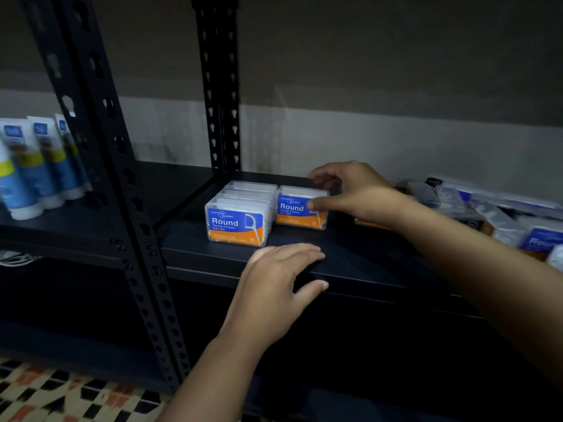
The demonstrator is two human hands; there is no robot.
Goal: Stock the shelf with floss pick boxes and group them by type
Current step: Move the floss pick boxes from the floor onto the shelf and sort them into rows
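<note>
On the dark shelf [359, 257] stands a row of clear floss pick boxes [237, 222] with blue and orange "Round" labels, lined up front to back. Just right of that row stands another "Round" box [294, 208]. My right hand [350, 190] pinches this box, thumb on its front label and fingers curled over its back top edge. My left hand [274, 284] rests on the shelf's front edge with fingers straight on top and the thumb against the front lip. A loose pile of floss pick boxes [499, 214] lies at the right of the shelf.
A black perforated upright [100, 166] stands at the left front and another upright [221, 86] at the back. Blue and white tubes [39, 166] stand on the neighbouring shelf to the left. A patterned floor [61, 394] shows at the bottom left.
</note>
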